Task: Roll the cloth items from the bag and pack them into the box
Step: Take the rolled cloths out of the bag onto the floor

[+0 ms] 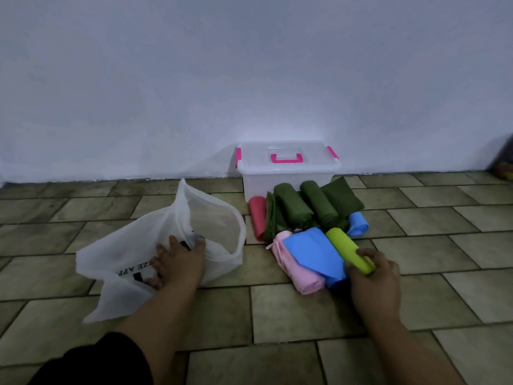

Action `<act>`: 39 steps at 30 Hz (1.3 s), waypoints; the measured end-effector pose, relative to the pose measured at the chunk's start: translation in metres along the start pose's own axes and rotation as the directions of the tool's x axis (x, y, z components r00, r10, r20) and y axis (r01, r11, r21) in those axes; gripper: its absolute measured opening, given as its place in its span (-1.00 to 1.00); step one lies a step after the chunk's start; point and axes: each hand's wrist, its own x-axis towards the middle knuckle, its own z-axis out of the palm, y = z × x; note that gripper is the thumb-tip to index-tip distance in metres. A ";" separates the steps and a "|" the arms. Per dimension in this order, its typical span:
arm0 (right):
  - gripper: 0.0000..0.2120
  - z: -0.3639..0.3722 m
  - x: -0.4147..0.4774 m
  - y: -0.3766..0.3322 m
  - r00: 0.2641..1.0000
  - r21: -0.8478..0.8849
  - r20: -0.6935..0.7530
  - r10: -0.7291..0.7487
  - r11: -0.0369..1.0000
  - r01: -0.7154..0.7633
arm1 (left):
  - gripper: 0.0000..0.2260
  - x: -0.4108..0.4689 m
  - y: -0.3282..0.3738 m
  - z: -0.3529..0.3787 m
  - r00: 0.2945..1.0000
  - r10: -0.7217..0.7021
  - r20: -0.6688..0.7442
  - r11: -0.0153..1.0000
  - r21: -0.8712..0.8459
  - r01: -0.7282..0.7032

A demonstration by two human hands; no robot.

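A white mesh bag (133,254) lies open on the tiled floor at the left. My left hand (177,259) rests spread on it near its mouth, fingers straight. My right hand (374,276) grips the near end of a lime green roll (344,245). Beside that roll lie a blue cloth (313,251) and a pink roll (299,273). Behind them are dark green rolls (305,207), a red roll (256,215) and a small blue roll (358,222). The clear box (286,173) with pink latches stands against the wall, its lid on.
A pale wall runs along the back. A dark, colourful object (505,162) sits at the far right edge by the wall. Olive floor tiles stretch across the foreground between my arms.
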 end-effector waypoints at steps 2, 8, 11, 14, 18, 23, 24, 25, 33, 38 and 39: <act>-0.70 0.011 -0.007 0.001 0.996 -0.026 0.077 -0.051 0.998 0.053 | -0.28 0.007 0.019 -0.002 0.994 -0.105 0.018 0.989 -0.101 0.106; -0.65 0.025 -0.015 0.003 0.968 -0.130 0.166 -0.187 0.969 0.210 | -0.43 0.001 0.083 -0.024 0.946 0.103 0.308 0.849 -0.522 0.078; -0.57 0.028 -0.016 0.007 0.955 -0.141 0.185 -0.232 0.955 0.259 | -0.33 0.000 0.066 -0.064 0.831 0.440 0.341 0.853 0.131 -0.505; -0.48 0.035 -0.013 0.008 0.954 -0.143 0.203 -0.219 0.958 0.250 | -0.13 0.009 0.018 -0.087 0.840 0.389 0.378 0.584 0.604 -0.543; -0.45 0.043 -0.009 0.004 0.948 -0.161 0.213 -0.237 0.948 0.274 | -0.14 0.023 -0.024 -0.049 0.833 0.169 0.528 0.619 0.600 -0.506; -0.44 0.051 -0.008 -0.001 0.933 -0.176 0.271 -0.238 0.940 0.291 | -0.22 0.049 0.008 0.003 0.937 0.158 0.310 0.917 0.305 -0.256; -0.44 0.052 -0.009 -0.002 0.927 -0.176 0.286 -0.242 0.938 0.299 | -0.22 0.051 0.023 0.008 0.966 0.093 0.242 0.967 0.211 -0.146; -0.44 0.053 -0.010 -0.003 0.922 -0.172 0.295 -0.250 0.936 0.309 | -0.23 0.051 0.038 0.011 0.982 0.027 0.186 0.992 0.118 -0.049; -0.39 0.049 -0.010 -0.005 0.867 -0.130 0.369 -0.335 0.905 0.405 | -0.31 0.051 0.098 0.032 0.984 0.093 0.154 0.951 -0.306 -0.042; -0.55 0.034 0.023 -0.007 0.926 0.050 0.194 -0.325 0.946 0.321 | -0.38 0.042 0.099 0.025 0.962 0.261 0.081 0.906 -0.364 -0.215; -0.57 0.031 0.037 -0.010 0.942 0.057 0.109 -0.317 0.948 0.312 | -0.40 0.040 0.102 0.021 0.952 0.302 0.055 0.888 -0.380 -0.259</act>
